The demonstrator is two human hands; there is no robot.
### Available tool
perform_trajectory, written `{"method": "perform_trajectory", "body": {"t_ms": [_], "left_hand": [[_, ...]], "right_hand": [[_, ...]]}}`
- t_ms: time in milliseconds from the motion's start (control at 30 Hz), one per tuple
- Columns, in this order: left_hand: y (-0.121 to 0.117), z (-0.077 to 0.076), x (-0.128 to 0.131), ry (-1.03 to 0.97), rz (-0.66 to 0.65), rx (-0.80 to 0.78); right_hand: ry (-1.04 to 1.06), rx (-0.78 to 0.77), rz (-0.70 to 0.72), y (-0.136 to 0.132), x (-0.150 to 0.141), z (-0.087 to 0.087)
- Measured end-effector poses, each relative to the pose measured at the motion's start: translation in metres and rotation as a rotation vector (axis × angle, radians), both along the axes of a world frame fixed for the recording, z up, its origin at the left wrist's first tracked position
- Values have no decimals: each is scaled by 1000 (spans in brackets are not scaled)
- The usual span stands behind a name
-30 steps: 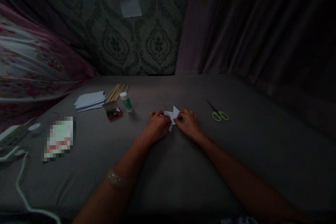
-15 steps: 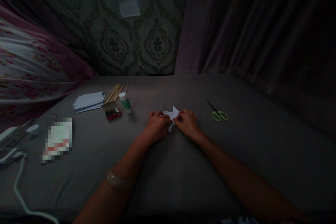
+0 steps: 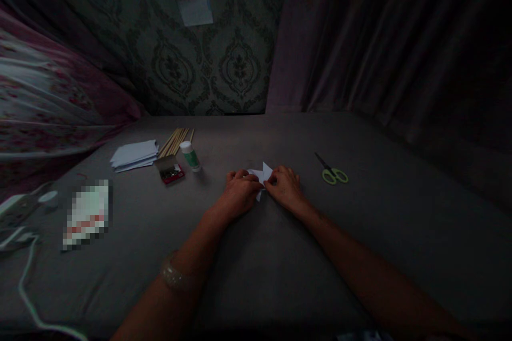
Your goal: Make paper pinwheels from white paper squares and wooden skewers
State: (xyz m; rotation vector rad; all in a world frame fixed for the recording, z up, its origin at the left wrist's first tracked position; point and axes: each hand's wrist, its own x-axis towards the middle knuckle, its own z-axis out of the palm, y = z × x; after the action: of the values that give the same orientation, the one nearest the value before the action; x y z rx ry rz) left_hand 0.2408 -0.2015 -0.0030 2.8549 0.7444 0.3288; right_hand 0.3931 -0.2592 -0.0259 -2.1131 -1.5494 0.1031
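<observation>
A small white folded paper (image 3: 267,170) with pointed flaps lies in the middle of the grey-covered table, between my two hands. From the left, my left hand (image 3: 242,191) is closed on it, fingers bent over its edge. Opposite, my right hand (image 3: 285,186) pinches the paper's right side between thumb and fingers. One point of the paper sticks up between the hands and another shows below, toward me. The fingers cover much of the folding. A translucent bangle (image 3: 173,273) circles my left wrist.
Green-handled scissors (image 3: 335,176) lie to the right. At the left are a glue stick (image 3: 190,156), a small red box (image 3: 171,171) of metal bits, wooden sticks (image 3: 174,141), stacked white paper (image 3: 135,155), a blurred-out packet (image 3: 87,216) and a power strip (image 3: 20,208) with a white cable (image 3: 29,298).
Almost nothing differs. Both hands keep their hold on the folded paper in the same spot; the view has shifted very slightly.
</observation>
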Motion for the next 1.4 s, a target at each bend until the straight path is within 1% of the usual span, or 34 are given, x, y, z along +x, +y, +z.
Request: {"method": "perform_trajectory", "body": {"t_ms": [133,367,567,900,1033,1167,1267,1400], "left_hand": [[0,0,0,-1,-2,12],[3,-7,1,-16,0,36],[1,-5,2,4,17,35],[0,-5,1,-8,31,56],[0,-5,1,-9,24,53],[-1,-4,1,2,31,49],[-2,-1,1,10,31,55],[-4,2,1,34,43,39]], "right_hand": [[5,-18,-2,1,0,0],[-1,-4,-6,1,1,-1],[13,-9,-14,0,0,2],[115,149,-54,-2,13,1],[103,177,36,-5,13,1],[15,199,144,-9,9,1],[-48,175,214,-12,8,2],[-106,132,266,-13,7,4]]}}
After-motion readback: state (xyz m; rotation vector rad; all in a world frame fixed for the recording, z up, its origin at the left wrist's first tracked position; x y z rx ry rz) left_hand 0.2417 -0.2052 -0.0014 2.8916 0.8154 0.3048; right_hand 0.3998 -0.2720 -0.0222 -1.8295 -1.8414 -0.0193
